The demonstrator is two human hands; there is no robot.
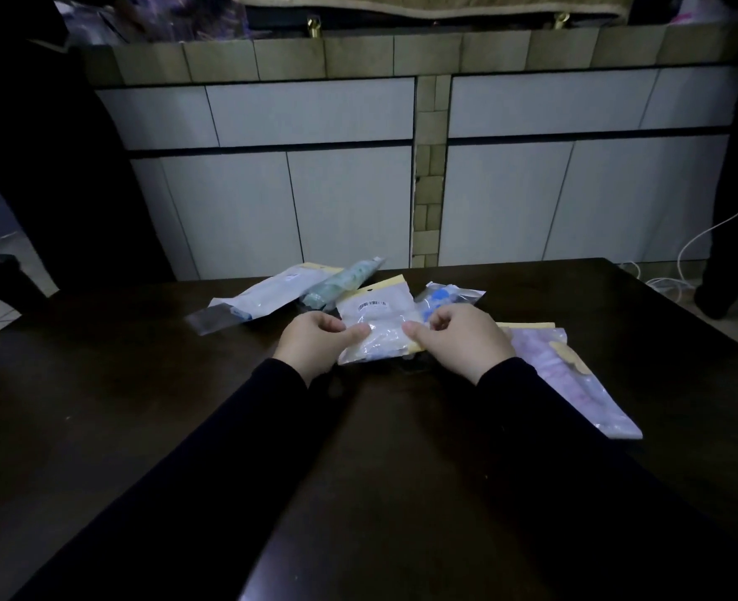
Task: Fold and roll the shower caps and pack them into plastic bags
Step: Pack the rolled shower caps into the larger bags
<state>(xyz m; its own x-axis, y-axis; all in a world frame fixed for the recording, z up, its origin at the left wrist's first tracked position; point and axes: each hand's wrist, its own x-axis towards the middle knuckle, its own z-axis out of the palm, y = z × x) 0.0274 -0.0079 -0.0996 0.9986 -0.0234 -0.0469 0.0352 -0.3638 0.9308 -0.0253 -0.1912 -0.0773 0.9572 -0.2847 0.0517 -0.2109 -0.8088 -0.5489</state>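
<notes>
A clear plastic bag with a yellow top strip and a barcode label holds a whitish shower cap. My left hand pinches its left edge and my right hand pinches its right edge, just above the dark table. Behind it lie a white packed bag, a rolled green cap and a bag with a blue cap. A long bag with a purple cap lies to the right.
White cabinet doors with a tiled strip stand behind the table. A white cable hangs at the far right beside a dark standing figure. Dark furniture fills the left side.
</notes>
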